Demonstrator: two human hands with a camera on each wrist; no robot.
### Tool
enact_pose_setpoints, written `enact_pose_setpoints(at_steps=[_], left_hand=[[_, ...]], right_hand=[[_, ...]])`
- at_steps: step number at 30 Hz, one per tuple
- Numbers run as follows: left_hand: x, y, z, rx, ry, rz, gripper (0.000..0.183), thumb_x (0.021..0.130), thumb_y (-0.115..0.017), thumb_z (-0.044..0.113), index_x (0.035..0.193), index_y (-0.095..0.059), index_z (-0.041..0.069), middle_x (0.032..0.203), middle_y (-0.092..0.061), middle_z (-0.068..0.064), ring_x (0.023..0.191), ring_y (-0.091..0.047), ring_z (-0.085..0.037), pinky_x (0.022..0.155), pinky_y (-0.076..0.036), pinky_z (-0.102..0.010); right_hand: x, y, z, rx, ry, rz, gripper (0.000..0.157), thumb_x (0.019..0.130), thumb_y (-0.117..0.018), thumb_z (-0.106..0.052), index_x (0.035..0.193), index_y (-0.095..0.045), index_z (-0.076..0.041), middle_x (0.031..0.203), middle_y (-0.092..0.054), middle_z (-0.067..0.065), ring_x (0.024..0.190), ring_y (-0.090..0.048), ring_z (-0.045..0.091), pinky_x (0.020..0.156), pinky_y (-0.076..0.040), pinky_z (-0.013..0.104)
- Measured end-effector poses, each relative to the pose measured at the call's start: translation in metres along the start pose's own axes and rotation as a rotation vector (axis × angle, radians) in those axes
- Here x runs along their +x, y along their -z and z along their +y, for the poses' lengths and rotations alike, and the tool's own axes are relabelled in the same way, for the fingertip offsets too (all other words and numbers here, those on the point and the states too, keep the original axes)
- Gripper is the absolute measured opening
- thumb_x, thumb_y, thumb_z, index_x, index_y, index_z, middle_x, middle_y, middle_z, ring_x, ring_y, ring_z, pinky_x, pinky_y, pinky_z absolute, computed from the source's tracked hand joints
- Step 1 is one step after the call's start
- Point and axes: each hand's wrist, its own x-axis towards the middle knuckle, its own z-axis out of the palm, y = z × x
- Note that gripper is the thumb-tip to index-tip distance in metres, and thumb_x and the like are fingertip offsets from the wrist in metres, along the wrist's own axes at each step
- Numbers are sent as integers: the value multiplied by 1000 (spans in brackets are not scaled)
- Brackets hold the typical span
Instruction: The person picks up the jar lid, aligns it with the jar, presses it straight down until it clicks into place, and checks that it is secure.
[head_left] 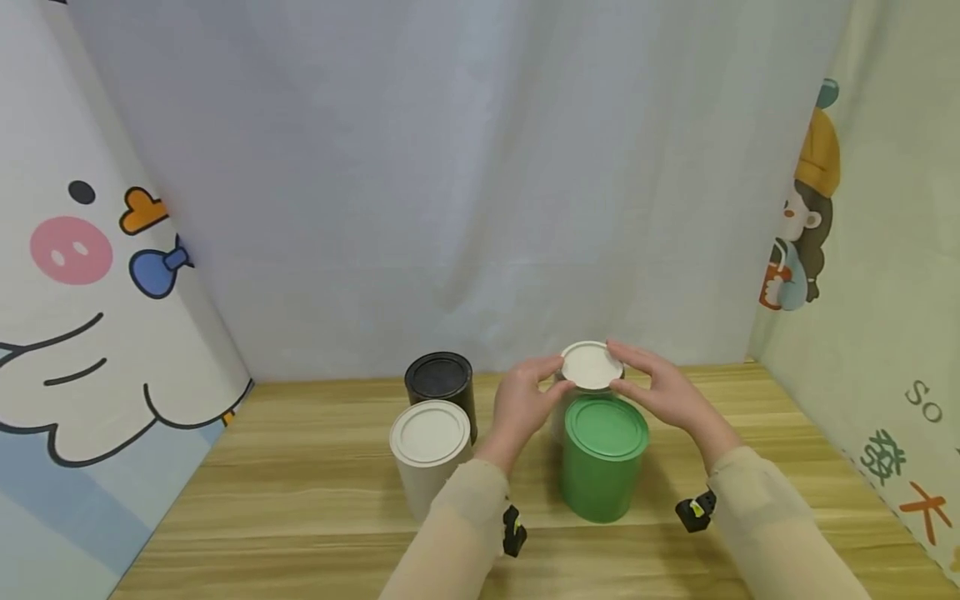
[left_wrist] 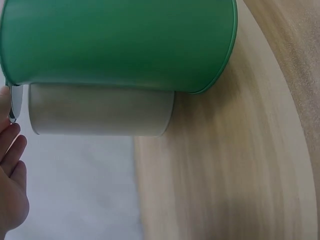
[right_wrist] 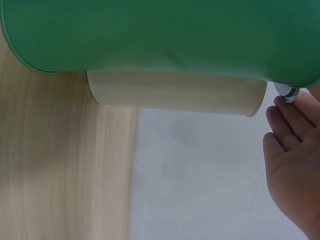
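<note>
My left hand [head_left: 522,402] and right hand [head_left: 670,395] pinch opposite edges of a round white lid [head_left: 591,367]. Below the lid stands a white canister [left_wrist: 100,111], largely hidden in the head view behind a green canister [head_left: 602,479]. Both wrist views show a gap between that canister's top and the lid [right_wrist: 287,92]. The green canister, with its green lid [head_left: 606,427] on, stands upright between my forearms. Left of my left hand are a white canister [head_left: 420,479] with a white lid and a black canister [head_left: 439,377] behind it.
All the canisters stand on a wood-grain table [head_left: 322,492]. A pale grey cloth [head_left: 375,208] hangs behind the table. Printed cartoon panels flank it on the left [head_left: 82,333] and right [head_left: 862,350].
</note>
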Motion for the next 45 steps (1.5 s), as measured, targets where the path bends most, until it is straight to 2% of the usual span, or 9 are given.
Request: enact_pose_setpoints(at_steps=[12, 22, 27, 29, 40, 42, 45], left_hand=[[3, -11, -4, 77, 43, -2, 40, 88, -76, 23, 125, -69, 11, 126, -66, -5, 117, -62, -23, 103, -47, -34], [10, -12, -4, 116, 55, -32, 36, 89, -76, 22, 123, -71, 12, 122, -69, -3, 114, -64, -20, 99, -49, -32], [10, -11, 1, 120, 83, -50, 30, 90, -75, 22, 119, -73, 13, 119, -70, -3, 113, -64, -20, 97, -51, -34], [10, -10, 3, 122, 100, -64, 28, 90, -74, 22, 117, -73, 13, 120, -70, -2, 114, -64, -20, 96, -51, -34], [10, -9, 1, 122, 151, -117, 36, 94, -70, 24, 128, -68, 12, 135, -61, -1, 125, -57, -22, 104, -45, -36], [10, -9, 0, 134, 136, -123, 35, 95, -69, 25, 127, -68, 11, 136, -60, -3, 126, -56, -24, 105, -45, -37], [8, -8, -2, 180, 70, -130, 34, 96, -68, 24, 127, -68, 11, 137, -60, -5, 125, -56, -25, 104, -45, -39]], right_hand=[[1, -6, 8, 42, -59, -32, 56, 97, -63, -7, 145, -40, 9, 152, -33, 28, 140, -27, 48, 112, -23, 64], [5, -7, 11, 30, -105, -68, 57, 99, -61, -12, 146, -38, 9, 153, -31, 28, 141, -25, 49, 111, -23, 65], [7, -8, 13, 27, -116, -83, 57, 100, -60, -14, 146, -37, 10, 154, -30, 28, 141, -24, 49, 111, -22, 66], [7, -8, 14, 19, -113, -87, 57, 100, -60, -15, 146, -37, 10, 154, -30, 28, 141, -23, 49, 111, -22, 66], [7, -8, 14, -4, -118, -102, 56, 101, -59, -16, 146, -38, 10, 154, -30, 27, 141, -23, 49, 111, -23, 66], [8, -8, 14, -12, -109, -97, 55, 100, -59, -15, 145, -39, 10, 154, -31, 27, 141, -24, 49, 111, -23, 66], [10, -7, 12, -36, -72, -87, 53, 99, -61, -12, 142, -43, 12, 150, -36, 29, 138, -30, 50, 110, -26, 65]])
